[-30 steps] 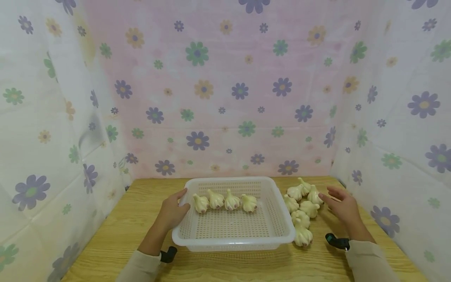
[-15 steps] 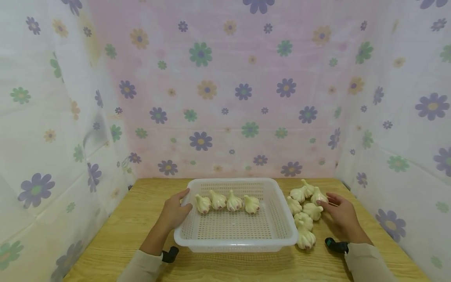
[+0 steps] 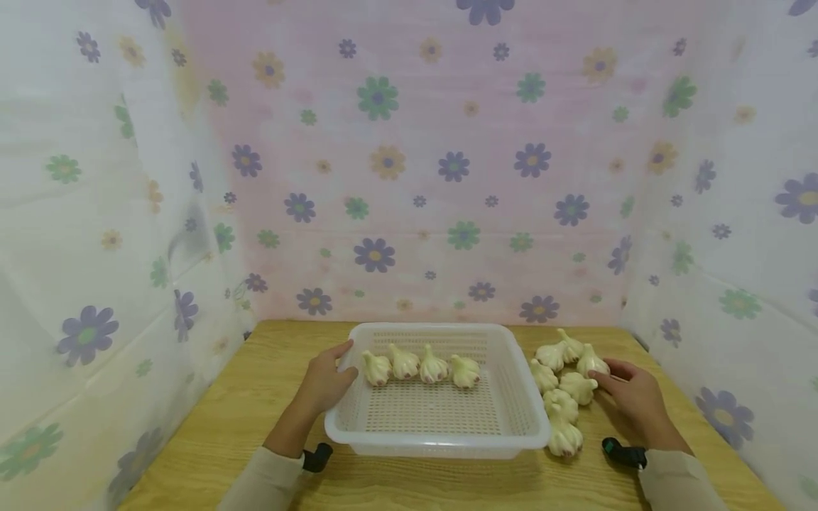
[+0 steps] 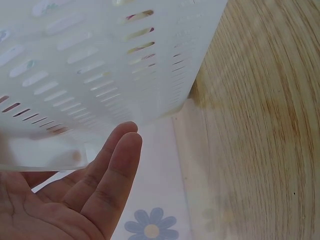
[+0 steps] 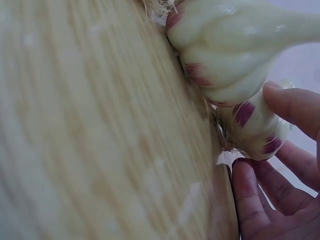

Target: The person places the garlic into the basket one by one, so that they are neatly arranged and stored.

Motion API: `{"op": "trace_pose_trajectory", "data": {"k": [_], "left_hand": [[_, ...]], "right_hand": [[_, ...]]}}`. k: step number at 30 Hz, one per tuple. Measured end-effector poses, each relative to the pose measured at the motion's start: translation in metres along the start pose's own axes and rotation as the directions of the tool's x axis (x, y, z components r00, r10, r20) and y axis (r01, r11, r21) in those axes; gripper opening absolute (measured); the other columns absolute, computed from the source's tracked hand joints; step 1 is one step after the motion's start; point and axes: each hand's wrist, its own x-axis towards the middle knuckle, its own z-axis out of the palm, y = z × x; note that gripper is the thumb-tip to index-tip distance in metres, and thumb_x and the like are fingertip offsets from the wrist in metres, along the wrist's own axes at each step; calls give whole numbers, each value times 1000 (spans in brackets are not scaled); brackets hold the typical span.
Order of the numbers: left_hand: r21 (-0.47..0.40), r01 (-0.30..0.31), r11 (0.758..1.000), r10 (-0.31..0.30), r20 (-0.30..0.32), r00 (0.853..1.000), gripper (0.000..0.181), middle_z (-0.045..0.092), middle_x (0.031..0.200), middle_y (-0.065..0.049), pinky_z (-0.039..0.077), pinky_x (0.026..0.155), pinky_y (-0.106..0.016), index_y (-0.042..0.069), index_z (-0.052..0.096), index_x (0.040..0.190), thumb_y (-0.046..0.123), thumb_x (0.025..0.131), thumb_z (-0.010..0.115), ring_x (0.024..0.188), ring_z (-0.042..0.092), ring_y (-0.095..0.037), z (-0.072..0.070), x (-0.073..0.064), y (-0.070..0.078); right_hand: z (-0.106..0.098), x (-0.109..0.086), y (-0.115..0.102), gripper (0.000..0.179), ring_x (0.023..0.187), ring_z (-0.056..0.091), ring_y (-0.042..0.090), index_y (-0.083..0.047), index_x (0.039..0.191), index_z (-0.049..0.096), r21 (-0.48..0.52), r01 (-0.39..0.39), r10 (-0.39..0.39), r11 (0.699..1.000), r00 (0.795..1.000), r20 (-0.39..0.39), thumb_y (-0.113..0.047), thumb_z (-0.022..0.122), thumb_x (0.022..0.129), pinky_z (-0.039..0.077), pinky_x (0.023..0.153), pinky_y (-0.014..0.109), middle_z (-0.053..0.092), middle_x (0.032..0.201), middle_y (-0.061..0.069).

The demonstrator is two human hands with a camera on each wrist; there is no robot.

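Note:
A white plastic basket (image 3: pixel 437 441) with slotted walls sits on the wooden table. My left hand (image 3: pixel 324 380) holds its left rim, the thumb over the edge and the fingers along the outer wall (image 4: pixel 100 65). Inside, several garlic bulbs (image 3: pixel 434 367) stand in a row towards the back. More garlic bulbs (image 3: pixel 561 406) lie in a cluster to the right of the basket. At the cluster's right side, my right hand (image 3: pixel 639 397) pinches one garlic bulb (image 5: pixel 255 125), its thumb on one side and fingers on the other. Another bulb (image 5: pixel 225 50) is close beside it.
The wooden table (image 3: pixel 230 397) extends around the basket. A flower-patterned cloth (image 3: pixel 409 163) hangs behind it and along both sides. Black wrist-camera mounts (image 3: pixel 623 453) project from the cuffs.
My right hand has moved in to the garlic bulb at the cluster's right edge and its fingers have closed round it. The left hand stays at the rim. The head view has turned slightly left.

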Motion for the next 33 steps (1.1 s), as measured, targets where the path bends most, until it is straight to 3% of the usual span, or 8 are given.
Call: {"op": "trace_pose_trajectory", "data": {"k": [3,5,9,14,20,25,28,33], "left_hand": [[-5,-6,1000,6,0,1000,65,53,148,-31,62,55,-32,7,47,155,13,92,61,72,73,-23,-1,-2,1],[-6,-3,1000,3,2,1000,65,57,143,-31,60,52,-31,8,46,156,13,92,61,62,69,-20,0,-2,1],[-4,-1,1000,1,9,1000,66,60,138,-29,56,49,-29,8,46,156,14,92,60,48,60,-16,2,-2,1],[-6,-7,1000,7,7,1000,65,54,149,-28,57,52,-28,8,46,156,14,93,61,57,65,-16,2,-1,0],[5,-6,1000,6,3,1000,65,63,135,-28,57,51,-29,11,46,156,15,93,60,55,63,-16,1,0,0],[17,4,1000,-4,-5,1000,65,58,142,-32,59,54,-29,12,48,156,16,93,61,70,70,-18,-1,-2,-1],[11,6,1000,-6,-8,1000,64,58,142,-32,59,54,-30,12,48,155,16,92,61,71,71,-20,-1,-2,-1],[-5,-6,1000,6,2,1000,64,59,141,-32,60,55,-30,11,48,156,15,93,60,71,72,-19,0,-1,-1]], "right_hand": [[-1,4,2,93,126,57,38,1,154,44,36,-41,40,999,999,11,-65,65,92,53,99,51,49,152,29],[-3,5,5,94,112,65,22,1,154,44,53,-64,63,997,998,19,-65,66,91,58,91,38,50,151,27],[-5,5,9,94,90,64,-4,-1,154,45,100,-106,104,989,994,22,-63,70,88,60,78,23,53,148,24],[-7,2,7,95,89,70,1,1,153,44,161,-118,118,980,993,11,-61,73,87,61,77,23,60,139,18],[-8,2,3,95,88,71,2,3,152,44,189,-99,104,977,994,-20,-58,75,87,62,78,25,65,129,7],[-8,3,3,95,88,69,-1,2,153,42,248,-96,102,964,995,-9,-56,76,87,63,81,28,64,119,-8],[-8,2,2,96,88,66,-6,1,156,38,236,-72,74,969,997,-2,-56,74,88,63,83,28,62,131,5],[-13,-3,-3,99,86,61,-10,-1,161,31,126,-36,38,991,999,-12,-61,68,91,62,78,26,43,154,29]]}}
